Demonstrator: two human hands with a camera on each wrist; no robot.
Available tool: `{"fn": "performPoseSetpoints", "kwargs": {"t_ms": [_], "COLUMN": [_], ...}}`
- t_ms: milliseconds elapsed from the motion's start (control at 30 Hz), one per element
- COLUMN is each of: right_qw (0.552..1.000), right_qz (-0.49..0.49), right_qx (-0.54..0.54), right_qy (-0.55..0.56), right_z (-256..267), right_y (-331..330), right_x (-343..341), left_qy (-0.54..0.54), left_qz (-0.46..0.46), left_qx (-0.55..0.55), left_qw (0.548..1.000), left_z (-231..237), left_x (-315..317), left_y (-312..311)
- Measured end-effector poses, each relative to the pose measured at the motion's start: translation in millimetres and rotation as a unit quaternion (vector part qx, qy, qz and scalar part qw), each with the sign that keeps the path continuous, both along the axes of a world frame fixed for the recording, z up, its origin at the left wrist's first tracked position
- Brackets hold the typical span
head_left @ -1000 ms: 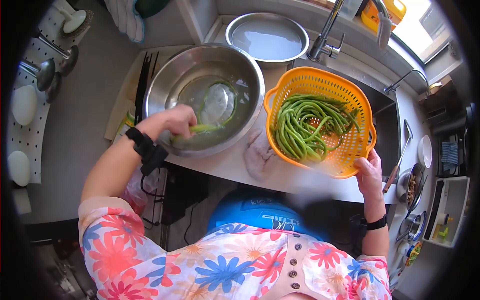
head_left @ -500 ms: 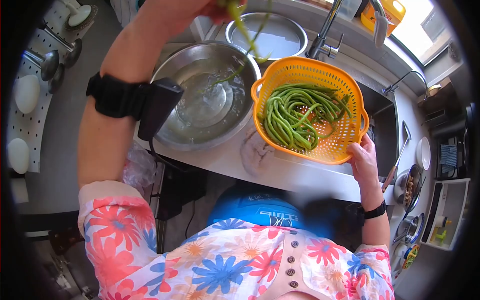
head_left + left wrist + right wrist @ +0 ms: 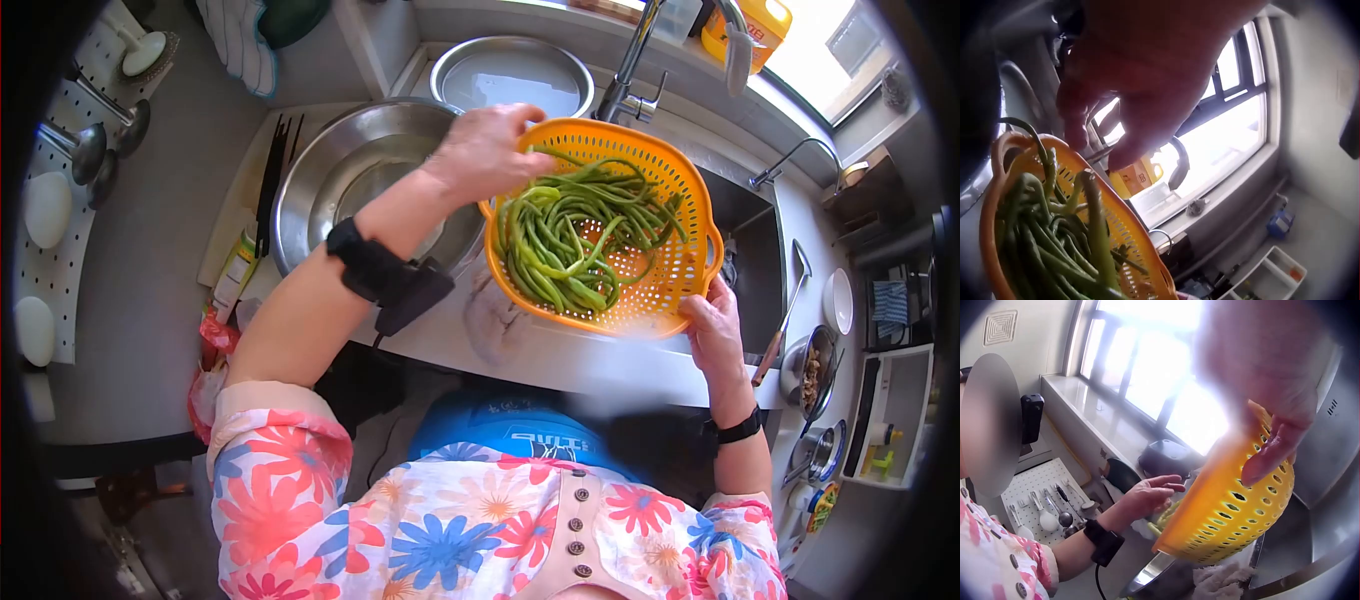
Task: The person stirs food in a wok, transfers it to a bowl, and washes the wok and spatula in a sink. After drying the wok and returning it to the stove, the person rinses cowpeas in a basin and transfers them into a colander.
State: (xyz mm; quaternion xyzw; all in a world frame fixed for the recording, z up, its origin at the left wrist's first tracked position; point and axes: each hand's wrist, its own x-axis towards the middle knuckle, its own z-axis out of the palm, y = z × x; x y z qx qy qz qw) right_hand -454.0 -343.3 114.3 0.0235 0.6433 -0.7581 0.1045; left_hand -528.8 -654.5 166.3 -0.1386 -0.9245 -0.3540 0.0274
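A yellow-orange plastic colander [image 3: 655, 150] full of long green beans [image 3: 540, 235] is tilted beside the sink. My right hand [image 3: 715, 325] grips its near right rim, thumb on the upper side; in the right wrist view the fingers [image 3: 1266, 453] press against the perforated outer wall. Over the colander's far left edge is my left hand [image 3: 490, 150], its fingers loosely bent with nothing between them. The left wrist view has that hand [image 3: 1125, 106] above the rim, and one bean hangs over the edge there. A large steel basin [image 3: 310, 190] sits partly under the left forearm.
A round metal pan [image 3: 436, 80] with water stands behind the basin, next to the faucet [image 3: 630, 60]. The sink [image 3: 752, 230] lies to the right of the colander. A crumpled cloth [image 3: 493, 325] is on the counter's front part. A long-handled utensil [image 3: 780, 330] lies farther right.
My left hand lifted beans out of the basin's water, carried them rightward and released them into the colander. The right hand kept its grip on the rim while the colander shifted slightly left.
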Motion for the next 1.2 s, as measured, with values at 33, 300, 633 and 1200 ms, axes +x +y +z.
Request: {"fn": "performPoseSetpoints", "kwargs": {"t_ms": [33,300,633,1200], "right_qw": [1.000,1.000,0.999,0.998], "right_qz": [-0.001,0.016,0.021,0.015], "right_qx": [-0.008,0.016,0.024,-0.042], "right_qy": [-0.004,-0.018,-0.044,-0.040], "right_z": [0,2,-11,-3], "right_y": [0,5,-3,-14], "right_x": [2,14,21,-2], "left_qy": [0.079,-0.161,0.115,-0.046], "left_qz": [0.000,0.026,-0.211,0.200], "left_qx": [-0.056,0.001,0.053,0.238], "left_qw": [0.995,0.987,0.969,0.949], "left_z": [-13,-30,-25,-54], "left_x": [-8,1,51,174], "left_y": [-16,-36,59,-91]}}
